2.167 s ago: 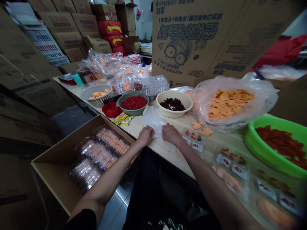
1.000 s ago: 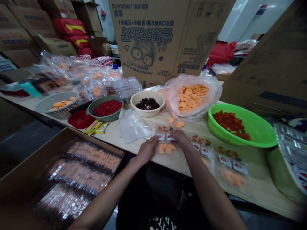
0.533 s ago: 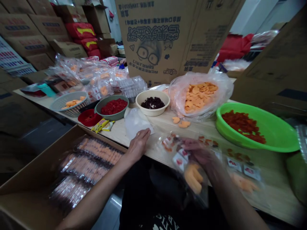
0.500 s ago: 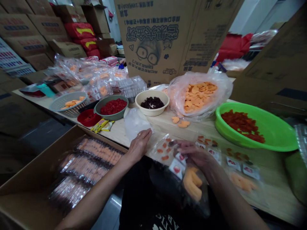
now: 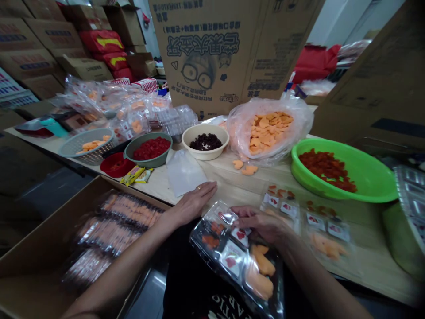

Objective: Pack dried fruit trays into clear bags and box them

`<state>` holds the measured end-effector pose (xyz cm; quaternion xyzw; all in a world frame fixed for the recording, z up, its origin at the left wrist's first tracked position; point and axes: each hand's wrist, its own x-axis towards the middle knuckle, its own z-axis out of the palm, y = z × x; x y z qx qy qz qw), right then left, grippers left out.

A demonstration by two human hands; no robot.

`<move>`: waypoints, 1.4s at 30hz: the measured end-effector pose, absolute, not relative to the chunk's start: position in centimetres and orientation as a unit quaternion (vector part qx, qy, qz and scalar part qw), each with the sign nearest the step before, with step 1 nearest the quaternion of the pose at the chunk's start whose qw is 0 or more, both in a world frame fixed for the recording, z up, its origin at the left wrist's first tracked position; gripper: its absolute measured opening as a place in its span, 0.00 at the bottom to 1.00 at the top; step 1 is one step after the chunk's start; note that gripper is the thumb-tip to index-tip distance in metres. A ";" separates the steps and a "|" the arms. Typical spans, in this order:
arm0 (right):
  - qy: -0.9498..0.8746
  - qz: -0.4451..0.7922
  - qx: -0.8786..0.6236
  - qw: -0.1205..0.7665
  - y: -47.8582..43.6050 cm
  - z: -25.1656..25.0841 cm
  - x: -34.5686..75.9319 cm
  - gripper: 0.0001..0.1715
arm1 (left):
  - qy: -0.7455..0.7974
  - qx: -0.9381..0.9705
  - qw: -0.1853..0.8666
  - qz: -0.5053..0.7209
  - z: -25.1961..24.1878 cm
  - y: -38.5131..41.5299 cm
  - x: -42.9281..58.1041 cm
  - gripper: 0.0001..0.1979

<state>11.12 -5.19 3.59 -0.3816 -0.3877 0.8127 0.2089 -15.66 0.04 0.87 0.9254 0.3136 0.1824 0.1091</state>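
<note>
My right hand (image 5: 262,223) grips the upper right edge of a see-through plastic tray (image 5: 232,283), tilted over my lap. In it lie orange-red pieces, small printed white packets and thick pale-orange pieces. Stretched out over the table's front edge, my left hand (image 5: 195,201) has straight fingers and holds nothing; a ring shows on it. Just beyond its fingers lies a whitish plastic sheet (image 5: 184,170). Two similar filled trays rest on the table right of my right hand, the nearer one (image 5: 280,206) partly hidden by it and the other (image 5: 327,235) further right.
Along the table stand a green basin (image 5: 378,177), a bag of orange pieces (image 5: 237,133), a cream bowl (image 5: 199,153), a grey-green bowl (image 5: 162,159), a red bowl (image 5: 104,167) and a grey basket (image 5: 71,148). A carton (image 5: 20,305) with packed trays is at left; a tall carton (image 5: 232,66) stands behind.
The tray in my right hand has turned and shifted left, its dark base now more in sight. My left hand has flattened and moved slightly right. The whole view has shifted a little.
</note>
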 end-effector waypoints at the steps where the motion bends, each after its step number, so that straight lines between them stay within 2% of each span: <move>1: -0.381 0.814 -0.387 0.206 -5.1 3.5 11.1 0.24 | 0.301 0.929 0.122 0.178 1.2 -0.1 -15.4 0.35; 7: -0.329 0.751 -0.510 0.258 -3.4 1.3 12.5 0.22 | 0.250 0.931 0.173 0.203 2.1 -0.5 -15.8 0.41; 13: -0.311 0.681 -0.580 0.320 -3.0 0.4 11.2 0.20 | 0.269 0.945 0.140 0.121 0.1 -1.1 -14.4 0.49; 15: -0.298 0.668 -0.580 0.357 -2.7 0.2 10.2 0.23 | 0.273 0.945 0.135 0.115 -0.5 -1.3 -13.6 0.47; 19: -0.304 0.609 -0.600 0.421 -1.3 -1.1 8.4 0.40 | 0.258 0.940 0.182 0.127 -0.8 -1.2 -13.4 0.49; 21: -0.363 0.517 -0.661 0.405 -0.4 -1.9 8.0 0.39 | 0.262 0.933 0.220 0.114 -0.4 -1.3 -13.7 0.48; 25: -0.462 0.340 -0.755 0.317 0.5 -3.0 7.7 0.24 | 0.339 0.910 0.226 0.082 -0.1 -3.5 -13.4 0.36; 27: -0.499 0.286 -0.773 0.267 0.4 -3.0 7.6 0.18 | 0.371 0.901 0.209 0.081 -0.6 -5.0 -12.6 0.34; 30: -0.608 0.103 -0.770 0.164 0.4 -2.6 7.1 0.17 | 0.396 0.894 0.188 0.092 -1.8 -6.3 -11.5 0.28; 32: -0.699 0.020 -0.703 0.125 0.6 -2.4 6.7 0.17 | 0.392 0.896 0.184 0.101 -2.4 -6.4 -11.0 0.25; 37: -0.866 0.061 -0.487 0.100 1.3 -2.8 6.6 0.11 | 0.432 0.863 0.189 0.182 -3.5 -5.0 -10.7 0.26; 42: -0.903 0.128 -0.388 0.135 0.1 -3.5 7.5 0.07 | 0.510 0.787 0.147 0.315 -5.0 -3.8 -10.5 0.28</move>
